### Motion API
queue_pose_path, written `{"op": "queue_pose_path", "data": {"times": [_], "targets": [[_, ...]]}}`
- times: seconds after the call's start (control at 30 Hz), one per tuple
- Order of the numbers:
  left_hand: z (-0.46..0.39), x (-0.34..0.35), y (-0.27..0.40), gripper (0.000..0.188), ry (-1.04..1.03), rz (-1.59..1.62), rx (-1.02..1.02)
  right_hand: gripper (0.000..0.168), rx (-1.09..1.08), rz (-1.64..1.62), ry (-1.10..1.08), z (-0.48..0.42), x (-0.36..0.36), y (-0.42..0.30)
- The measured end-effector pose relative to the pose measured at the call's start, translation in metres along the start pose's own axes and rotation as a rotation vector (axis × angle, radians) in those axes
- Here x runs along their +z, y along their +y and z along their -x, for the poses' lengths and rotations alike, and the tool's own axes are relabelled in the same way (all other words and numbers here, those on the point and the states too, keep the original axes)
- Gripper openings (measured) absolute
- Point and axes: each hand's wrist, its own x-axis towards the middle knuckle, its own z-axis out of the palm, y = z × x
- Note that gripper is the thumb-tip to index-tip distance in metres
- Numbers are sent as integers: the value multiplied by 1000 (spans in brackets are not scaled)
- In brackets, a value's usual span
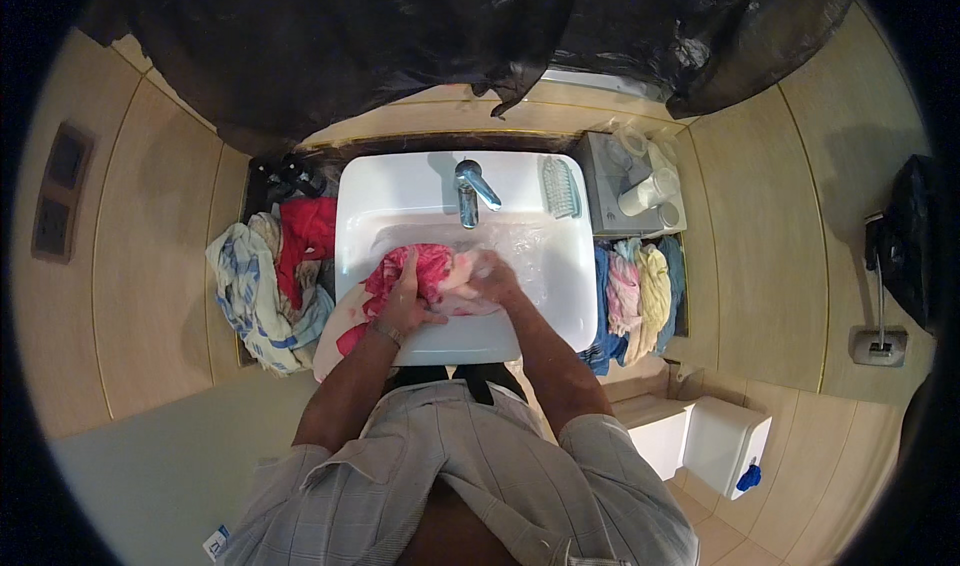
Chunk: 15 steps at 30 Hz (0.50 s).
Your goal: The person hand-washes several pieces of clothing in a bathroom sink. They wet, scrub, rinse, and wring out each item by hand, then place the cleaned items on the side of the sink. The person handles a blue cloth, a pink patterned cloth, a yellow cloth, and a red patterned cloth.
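A red and cream patterned cloth (416, 270) lies partly in the white washbasin (465, 350), and its cream end drapes over the basin's left front rim. My left hand (407, 303) presses and grips the cloth from above, fingers pointing towards the tap and thumb spread to the right. A band circles that wrist. My right hand (491, 277) is closed around a bunched, sudsy part of the same cloth; its fingertips are partly hidden by foam and blur. Soapy water (525, 247) covers the basin floor. Above it stands a chrome mixer tap (469, 191).
A scrubbing brush (560, 187) rests on the basin's back right corner. Crumpled cloths (259, 296) are heaped left, and folded cloths (637, 296) lie right. Behind these, a grey box (611, 191) bears a white cup (649, 191). A toilet (720, 446) stands lower right. Black plastic sheeting (360, 41) hangs ahead.
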Motion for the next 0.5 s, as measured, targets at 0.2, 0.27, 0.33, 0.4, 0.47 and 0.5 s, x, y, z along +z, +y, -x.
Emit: {"op": "queue_pose_path", "data": {"times": [0.2,0.27,0.33,0.4,0.47,0.5], "targets": [[-61,-81,-12,66,-411,-150,298,41,-242,-306,-115,51,40,-153],[-69,-101,-26,56,-313,-729,714,39,-445,-225,-68,61,50,-172],[-62,-86,-36,51,-127,-1192,869,31,-481,13,28,57,54,-165],[-36,-43,-29,51,77,-1583,801,27,-460,151,197,40,70,-130],[-25,-38,-35,54,34,-1467,825,27,-324,165,308,23,71,-97],[-21,-36,-37,56,25,-1405,836,27,-225,168,310,19,56,-94]]}}
